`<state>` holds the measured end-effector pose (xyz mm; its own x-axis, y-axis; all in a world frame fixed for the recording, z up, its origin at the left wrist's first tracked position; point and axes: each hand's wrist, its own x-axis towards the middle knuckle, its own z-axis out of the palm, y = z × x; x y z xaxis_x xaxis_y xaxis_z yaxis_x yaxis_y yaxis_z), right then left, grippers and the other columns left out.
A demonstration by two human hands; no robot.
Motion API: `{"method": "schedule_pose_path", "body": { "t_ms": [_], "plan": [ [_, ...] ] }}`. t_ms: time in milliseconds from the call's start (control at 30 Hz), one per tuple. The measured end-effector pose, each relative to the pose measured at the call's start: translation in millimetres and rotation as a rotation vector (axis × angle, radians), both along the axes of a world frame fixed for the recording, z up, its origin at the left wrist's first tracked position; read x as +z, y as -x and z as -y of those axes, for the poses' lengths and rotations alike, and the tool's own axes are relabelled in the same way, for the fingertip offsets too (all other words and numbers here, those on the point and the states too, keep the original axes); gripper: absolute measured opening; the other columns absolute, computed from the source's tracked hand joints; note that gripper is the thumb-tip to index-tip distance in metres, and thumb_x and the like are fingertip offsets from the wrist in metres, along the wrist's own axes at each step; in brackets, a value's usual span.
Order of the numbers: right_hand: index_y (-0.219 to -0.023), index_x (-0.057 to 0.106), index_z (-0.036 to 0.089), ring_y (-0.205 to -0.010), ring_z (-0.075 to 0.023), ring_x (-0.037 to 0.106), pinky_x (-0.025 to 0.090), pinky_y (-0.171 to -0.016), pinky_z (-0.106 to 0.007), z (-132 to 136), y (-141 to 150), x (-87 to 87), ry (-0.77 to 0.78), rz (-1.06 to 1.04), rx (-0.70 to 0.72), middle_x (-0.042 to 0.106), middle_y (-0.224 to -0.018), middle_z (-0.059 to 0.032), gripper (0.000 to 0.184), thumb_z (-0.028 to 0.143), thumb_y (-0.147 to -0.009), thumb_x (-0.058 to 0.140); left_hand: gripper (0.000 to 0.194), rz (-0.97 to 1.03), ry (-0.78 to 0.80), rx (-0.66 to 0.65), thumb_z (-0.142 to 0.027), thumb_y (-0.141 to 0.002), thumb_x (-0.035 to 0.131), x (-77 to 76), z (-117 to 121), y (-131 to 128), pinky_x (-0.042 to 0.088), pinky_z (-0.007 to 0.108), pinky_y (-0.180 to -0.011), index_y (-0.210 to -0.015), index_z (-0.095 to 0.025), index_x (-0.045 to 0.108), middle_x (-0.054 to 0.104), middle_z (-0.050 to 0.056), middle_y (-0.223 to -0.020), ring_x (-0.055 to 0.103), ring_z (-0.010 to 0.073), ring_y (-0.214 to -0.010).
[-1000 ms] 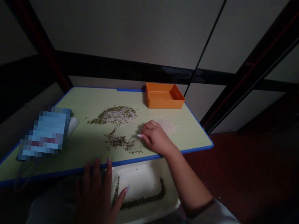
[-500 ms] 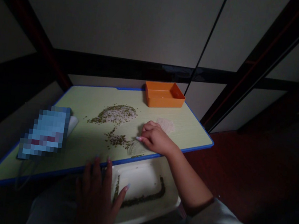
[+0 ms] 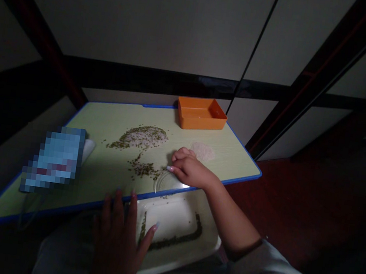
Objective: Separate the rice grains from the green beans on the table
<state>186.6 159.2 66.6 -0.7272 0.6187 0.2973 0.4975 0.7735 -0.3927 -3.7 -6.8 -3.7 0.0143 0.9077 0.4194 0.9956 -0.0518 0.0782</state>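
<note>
green beans (image 3: 145, 169) near right fingers (image 3: 183, 159) curled on clear curved piece (image 3: 167, 183), left fingers (image 3: 119, 211) open, empty; blue pack (image 3: 56, 161) blurred

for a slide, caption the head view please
Right hand between green seeds and pale grains on a blue-edged board, white tray below, orange box behind.

On the tabletop (image 3: 102, 182), the mixed pile (image 3: 144, 137) lies left of the grain pile (image 3: 203, 151), with the box (image 3: 201, 121) behind and the basin (image 3: 173, 214) before the near edge.
</note>
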Motion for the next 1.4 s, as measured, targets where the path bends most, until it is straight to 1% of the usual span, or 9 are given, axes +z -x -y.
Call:
{"method": "schedule_pose_path", "body": {
  "t_ms": [100, 167, 400, 500, 600, 767, 833, 1100, 1400],
  "plan": [
    [-0.069, 0.059, 0.016, -0.096, -0.0195, 0.044, 0.029, -0.086, -0.035, 0, -1, -0.4, 0.003, -0.042, 0.006, 0.058, -0.093, -0.0064, 0.032, 0.030, -0.097, 0.049, 0.071, 0.005, 0.009, 0.005, -0.042, -0.088, 0.042, 0.6, 0, -1, 0.026, 0.065, -0.108, -0.147, -0.006, 0.026, 0.018, 0.028, -0.156, 0.010, 0.0423, -0.147],
    [-0.070, 0.060, 0.016, -0.094, -0.0193, 0.043, 0.029, -0.086, -0.034, -1, -2, -0.7, -0.016, -0.064, -0.035, 0.058, -0.090, -0.0059, 0.032, 0.030, -0.097, 0.049, 0.070, 0.006, 0.017, 0.012, -0.042, -0.088, 0.042, 0.9, 0, -1, 0.025, 0.065, -0.109, -0.146, -0.006, 0.027, 0.018, 0.028, -0.156, 0.011, 0.0418, -0.147],
    [-0.076, 0.063, 0.017, -0.091, -0.0201, 0.043, 0.028, -0.082, -0.035, -4, -6, -0.6, -0.128, -0.104, -0.387, 0.060, -0.089, -0.0065, 0.031, 0.030, -0.097, 0.046, 0.070, 0.000, 0.020, 0.013, -0.043, -0.087, 0.042, 0.7, 0, 0, 0.026, 0.065, -0.109, -0.146, -0.007, 0.028, 0.019, 0.028, -0.156, 0.011, 0.0415, -0.147],
    [-0.074, 0.064, 0.017, -0.092, -0.0205, 0.044, 0.028, -0.080, -0.036, -5, -8, -0.1, -0.131, -0.078, -0.484, 0.061, -0.089, -0.0070, 0.030, 0.029, -0.096, 0.048, 0.071, 0.008, 0.018, 0.019, -0.043, -0.087, 0.043, 0.1, 0, 0, 0.026, 0.065, -0.110, -0.148, -0.009, 0.025, 0.017, 0.026, -0.157, 0.010, 0.0401, -0.147],
    [-0.071, 0.064, 0.016, -0.091, -0.0201, 0.045, 0.028, -0.080, -0.035, -5, -10, 0.1, -0.105, -0.061, -0.480, 0.061, -0.088, -0.0070, 0.031, 0.029, -0.095, 0.049, 0.071, 0.012, 0.010, 0.011, -0.042, -0.087, 0.045, -0.9, 0, 1, 0.026, 0.065, -0.110, -0.147, -0.010, 0.026, 0.018, 0.026, -0.157, 0.011, 0.0400, -0.147],
    [-0.073, 0.065, 0.016, -0.090, -0.0185, 0.046, 0.030, -0.082, -0.034, -5, -10, -1.9, -0.063, -0.060, -0.282, 0.061, -0.085, -0.0050, 0.031, 0.029, -0.096, 0.049, 0.068, 0.018, -0.018, 0.009, -0.041, -0.087, 0.044, -4.0, -1, 2, 0.025, 0.065, -0.110, -0.145, -0.009, 0.030, 0.021, 0.026, -0.156, 0.012, 0.0403, -0.147],
    [-0.074, 0.066, 0.016, -0.090, -0.0184, 0.046, 0.030, -0.082, -0.034, -5, -9, -2.7, -0.063, -0.042, -0.248, 0.061, -0.085, -0.0048, 0.030, 0.029, -0.095, 0.050, 0.069, 0.021, -0.031, 0.000, -0.041, -0.086, 0.045, -5.3, -1, 2, 0.025, 0.064, -0.110, -0.146, -0.010, 0.030, 0.021, 0.025, -0.156, 0.011, 0.0397, -0.147],
    [-0.076, 0.068, 0.016, -0.092, -0.0203, 0.046, 0.029, -0.081, -0.035, -6, -7, 0.4, -0.088, 0.031, -0.427, 0.063, -0.087, -0.0073, 0.029, 0.028, -0.096, 0.049, 0.069, 0.029, -0.014, 0.009, -0.040, -0.087, 0.045, -3.9, -1, 1, 0.025, 0.064, -0.110, -0.147, -0.012, 0.027, 0.021, 0.025, -0.157, 0.011, 0.0392, -0.147],
    [-0.077, 0.068, 0.016, -0.093, -0.0202, 0.047, 0.029, -0.079, -0.035, -8, -11, 0.8, -0.071, 0.069, -0.486, 0.064, -0.089, -0.0079, 0.029, 0.027, -0.096, 0.048, 0.070, 0.022, -0.027, 0.001, -0.040, -0.086, 0.045, -7.2, -1, 4, 0.026, 0.064, -0.110, -0.147, -0.011, 0.028, 0.021, 0.024, -0.156, 0.012, 0.0397, -0.147]
  ]
}}
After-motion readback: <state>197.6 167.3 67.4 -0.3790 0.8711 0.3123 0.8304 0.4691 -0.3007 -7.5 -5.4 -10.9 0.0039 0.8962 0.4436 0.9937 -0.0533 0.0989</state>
